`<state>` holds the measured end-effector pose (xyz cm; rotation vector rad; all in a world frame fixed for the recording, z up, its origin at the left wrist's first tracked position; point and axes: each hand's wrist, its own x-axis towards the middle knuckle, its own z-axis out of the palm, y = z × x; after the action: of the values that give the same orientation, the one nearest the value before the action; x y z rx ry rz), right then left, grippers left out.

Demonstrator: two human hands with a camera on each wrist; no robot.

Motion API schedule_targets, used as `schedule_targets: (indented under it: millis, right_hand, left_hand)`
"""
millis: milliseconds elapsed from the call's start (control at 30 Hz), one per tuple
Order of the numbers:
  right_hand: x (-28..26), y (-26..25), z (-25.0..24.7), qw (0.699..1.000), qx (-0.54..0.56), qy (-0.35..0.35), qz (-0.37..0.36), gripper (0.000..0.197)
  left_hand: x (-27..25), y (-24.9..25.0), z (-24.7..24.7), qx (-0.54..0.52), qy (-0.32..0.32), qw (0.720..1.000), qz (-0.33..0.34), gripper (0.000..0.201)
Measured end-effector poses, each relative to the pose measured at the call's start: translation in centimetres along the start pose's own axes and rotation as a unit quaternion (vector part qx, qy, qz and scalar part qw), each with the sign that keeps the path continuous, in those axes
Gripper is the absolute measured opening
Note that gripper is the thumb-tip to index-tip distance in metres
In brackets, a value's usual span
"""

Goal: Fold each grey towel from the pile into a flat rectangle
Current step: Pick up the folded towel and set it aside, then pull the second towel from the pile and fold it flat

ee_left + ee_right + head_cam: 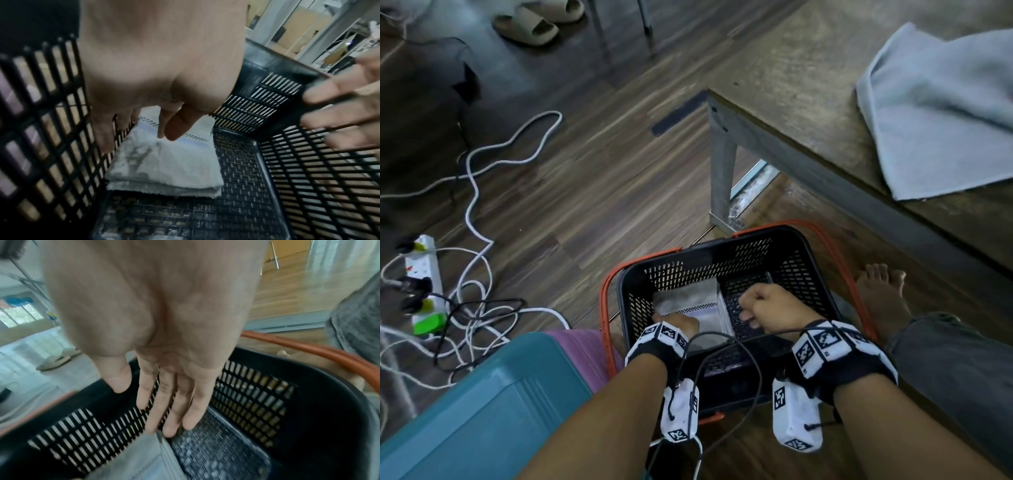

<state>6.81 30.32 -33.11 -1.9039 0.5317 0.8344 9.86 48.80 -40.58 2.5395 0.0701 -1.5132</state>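
Note:
A folded grey towel lies flat on the left of the floor of a black mesh basket with orange handles. My left hand hangs just over the towel's near edge; in the left wrist view the left hand is relaxed above the folded towel and holds nothing. My right hand is inside the basket to the towel's right. In the right wrist view the right hand has straight fingers pointing down beside the towel's layered edge. A second, loose grey towel lies on the low table.
The low wooden table stands behind the basket, its metal leg close to the rim. A power strip with tangled white and black cables lies at left. A teal lid, pink cloth, sandals and my bare foot surround the basket.

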Motion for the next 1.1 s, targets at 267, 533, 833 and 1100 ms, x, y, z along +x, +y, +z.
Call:
schedule_targets:
  millis: [267, 533, 833, 1100]
  right_hand:
    - [-9.2, -9.4, -6.5, 0.987, 0.079, 0.098, -0.099, 0.022]
    - [-30.3, -12.7, -17.8, 0.949, 0.121, 0.202, -0.208, 0.013]
    - [-47.8, -0.6, -28.0, 0.868, 0.137, 0.422, -0.224, 0.018]
    - [-44.1, 12.9, -31.0, 0.871, 0.149, 0.455, -0.11, 0.023]
  left_hand:
    - [-10.1, 6.3, -8.3, -0.117, 0.054, 0.984, 0.125, 0.025]
    - [-31.8, 19.7, -15.0, -0.019, 0.06, 0.929, 0.365, 0.025]
    - [-46.9, 34.2, -11.2, -0.001, 0.173, 0.855, 0.49, 0.023]
    - [-42.4, 43.0, -5.4, 0.108, 0.16, 0.862, 0.469, 0.018]
